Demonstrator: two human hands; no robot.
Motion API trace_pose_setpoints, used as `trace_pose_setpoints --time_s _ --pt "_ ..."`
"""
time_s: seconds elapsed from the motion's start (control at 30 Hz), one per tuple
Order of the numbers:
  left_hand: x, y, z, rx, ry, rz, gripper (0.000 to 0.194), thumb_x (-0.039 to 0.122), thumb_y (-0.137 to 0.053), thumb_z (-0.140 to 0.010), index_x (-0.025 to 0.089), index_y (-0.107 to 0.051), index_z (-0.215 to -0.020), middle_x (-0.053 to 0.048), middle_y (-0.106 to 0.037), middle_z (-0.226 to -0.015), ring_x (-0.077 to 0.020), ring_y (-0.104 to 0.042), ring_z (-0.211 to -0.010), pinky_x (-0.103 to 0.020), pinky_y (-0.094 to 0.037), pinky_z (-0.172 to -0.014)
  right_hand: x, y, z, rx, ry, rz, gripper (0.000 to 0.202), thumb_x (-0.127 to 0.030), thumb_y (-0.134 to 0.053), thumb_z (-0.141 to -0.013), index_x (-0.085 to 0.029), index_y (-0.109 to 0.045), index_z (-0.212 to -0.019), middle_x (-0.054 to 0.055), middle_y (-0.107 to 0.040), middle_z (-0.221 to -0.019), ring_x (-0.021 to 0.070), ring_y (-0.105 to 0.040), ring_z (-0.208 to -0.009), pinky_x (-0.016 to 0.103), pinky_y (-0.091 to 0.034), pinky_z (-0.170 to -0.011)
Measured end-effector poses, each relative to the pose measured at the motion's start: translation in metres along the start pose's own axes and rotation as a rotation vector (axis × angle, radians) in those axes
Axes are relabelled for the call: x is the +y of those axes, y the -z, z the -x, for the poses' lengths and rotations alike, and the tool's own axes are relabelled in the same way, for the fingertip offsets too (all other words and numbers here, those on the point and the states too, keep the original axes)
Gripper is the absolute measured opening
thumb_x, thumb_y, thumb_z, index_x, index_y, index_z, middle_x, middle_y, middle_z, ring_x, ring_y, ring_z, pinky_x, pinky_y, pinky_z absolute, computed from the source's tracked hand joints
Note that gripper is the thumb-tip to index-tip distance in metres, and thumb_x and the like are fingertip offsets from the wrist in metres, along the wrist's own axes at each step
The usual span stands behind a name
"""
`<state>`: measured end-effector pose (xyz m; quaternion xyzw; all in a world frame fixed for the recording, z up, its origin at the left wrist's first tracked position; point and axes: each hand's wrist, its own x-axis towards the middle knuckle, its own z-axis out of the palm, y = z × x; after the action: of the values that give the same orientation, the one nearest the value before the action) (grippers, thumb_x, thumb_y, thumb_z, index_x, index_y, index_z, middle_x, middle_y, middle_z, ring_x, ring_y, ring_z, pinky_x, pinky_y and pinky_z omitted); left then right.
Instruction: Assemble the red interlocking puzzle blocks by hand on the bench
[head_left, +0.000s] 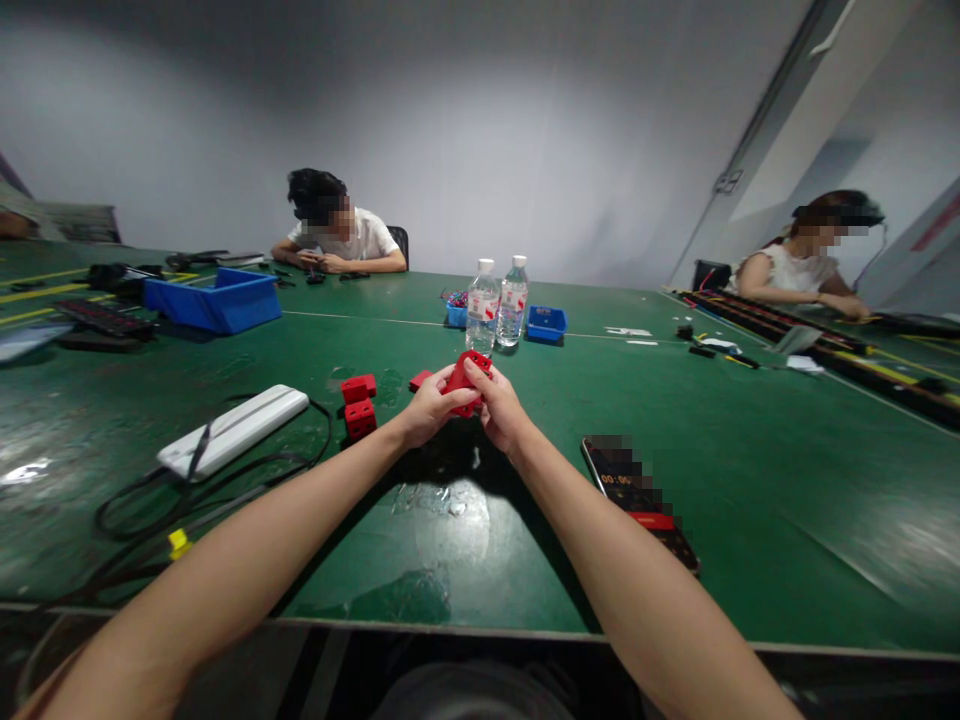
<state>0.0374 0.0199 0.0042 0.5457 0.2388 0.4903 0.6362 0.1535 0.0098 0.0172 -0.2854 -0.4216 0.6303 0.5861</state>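
Both of my hands meet above the green table (480,570), closed around a red block with dark holes (466,372). From the left, my left hand (431,408) grips it with the thumb laid across its side. My right hand (499,405) holds the other side, its thumb on the upper face. Fingers cover much of the block, so its full shape is hidden. Just beyond my left hand lies another red piece (420,380), partly hidden. Further left, two red blocks with holes (360,418) sit against each other.
Two water bottles (481,310) stand behind my hands, near small blue trays (547,323). A phone (634,495) lies right; a white power strip (236,430) with black cables lies left. A large blue bin (217,300) is further back. Two people (349,240) sit across and at right.
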Motion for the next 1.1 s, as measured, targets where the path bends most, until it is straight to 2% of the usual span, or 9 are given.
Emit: trace_pose_setpoints --time_s 0.1,0.33,0.53,0.63,0.7,0.8,0.9,1.03,1.1 --pt "-0.001 0.000 0.000 0.023 -0.015 -0.001 0.052 0.028 -0.075 -0.063 0.012 -0.057 -0.108 -0.006 -0.065 -0.093 -0.0138 -0.061 -0.075 -0.024 -0.047 -0.070 0.000 -0.001 0.001 0.004 -0.009 0.033 0.040 -0.045 -0.074 -0.066 -0.018 -0.057 -0.090 -0.001 -0.067 -0.074 0.0096 -0.060 -0.059 0.020 -0.045 -0.055" --pt "0.000 -0.002 0.000 0.031 -0.056 -0.017 0.055 0.027 -0.076 -0.060 0.013 -0.058 -0.109 -0.007 -0.065 -0.095 -0.0153 -0.062 -0.079 -0.025 -0.047 -0.071 -0.001 -0.001 0.001 -0.016 0.042 0.043 0.042 -0.042 -0.075 -0.064 -0.019 -0.057 -0.094 0.001 -0.068 -0.080 0.0126 -0.063 -0.069 0.022 -0.047 -0.063" --pt "0.001 -0.004 0.001 0.062 -0.093 -0.052 0.055 0.029 -0.077 -0.059 0.013 -0.058 -0.108 -0.007 -0.065 -0.096 -0.0163 -0.061 -0.082 -0.026 -0.047 -0.073 -0.004 -0.003 0.002 -0.015 0.069 0.038 0.043 -0.042 -0.076 -0.063 -0.019 -0.058 -0.094 0.001 -0.068 -0.080 0.0128 -0.063 -0.070 0.023 -0.048 -0.064" --pt "-0.001 -0.005 0.000 0.087 -0.090 -0.096 0.053 0.033 -0.075 -0.062 0.013 -0.057 -0.108 -0.006 -0.065 -0.092 -0.0150 -0.060 -0.078 -0.026 -0.046 -0.071 -0.002 -0.003 0.002 0.011 0.019 0.042 0.041 -0.044 -0.076 -0.062 -0.019 -0.059 -0.090 -0.001 -0.067 -0.074 0.0114 -0.061 -0.063 0.021 -0.047 -0.059" --pt "-0.005 -0.007 0.001 0.120 -0.022 -0.144 0.049 0.039 -0.072 -0.065 0.011 -0.058 -0.104 -0.005 -0.064 -0.085 -0.0132 -0.058 -0.069 -0.025 -0.045 -0.065 0.002 -0.001 0.000 0.085 -0.028 0.048 0.037 -0.048 -0.073 -0.065 -0.018 -0.060 -0.083 -0.002 -0.065 -0.068 0.0102 -0.058 -0.055 0.021 -0.045 -0.054" --pt "-0.011 -0.010 0.001 0.225 0.064 -0.267 0.046 0.046 -0.070 -0.066 0.010 -0.059 -0.094 -0.004 -0.062 -0.075 -0.0123 -0.054 -0.059 -0.024 -0.042 -0.056 0.009 0.003 -0.003 0.195 -0.174 0.034 0.034 -0.052 -0.062 -0.073 -0.018 -0.060 -0.078 -0.001 -0.064 -0.063 0.0114 -0.056 -0.050 0.023 -0.044 -0.049" --pt "-0.014 -0.010 0.002 0.294 0.021 -0.388 0.042 0.048 -0.067 -0.069 0.012 -0.061 -0.091 -0.005 -0.063 -0.078 -0.0143 -0.055 -0.064 -0.025 -0.042 -0.060 0.012 0.008 -0.006 0.232 -0.224 -0.015 0.029 -0.048 -0.057 -0.077 -0.019 -0.060 -0.080 -0.001 -0.064 -0.062 0.0116 -0.056 -0.049 0.022 -0.044 -0.046" --pt "-0.016 -0.004 0.001 0.341 -0.078 -0.583 0.036 0.050 -0.065 -0.072 0.014 -0.064 -0.079 -0.003 -0.062 -0.072 -0.0154 -0.054 -0.066 -0.024 -0.040 -0.061 0.011 0.013 -0.009 0.189 -0.260 -0.015 0.029 -0.047 -0.060 -0.077 -0.019 -0.060 -0.086 -0.002 -0.064 -0.064 0.0108 -0.055 -0.048 0.021 -0.043 -0.044" --pt "-0.018 0.000 -0.001 0.371 -0.100 -0.566 0.037 0.051 -0.061 -0.075 0.014 -0.063 -0.073 -0.002 -0.061 -0.068 -0.0147 -0.053 -0.064 -0.024 -0.039 -0.060 0.011 0.014 -0.011 0.170 -0.251 -0.019 0.028 -0.046 -0.062 -0.076 -0.020 -0.059 -0.087 -0.001 -0.064 -0.067 0.0109 -0.056 -0.049 0.022 -0.045 -0.045"
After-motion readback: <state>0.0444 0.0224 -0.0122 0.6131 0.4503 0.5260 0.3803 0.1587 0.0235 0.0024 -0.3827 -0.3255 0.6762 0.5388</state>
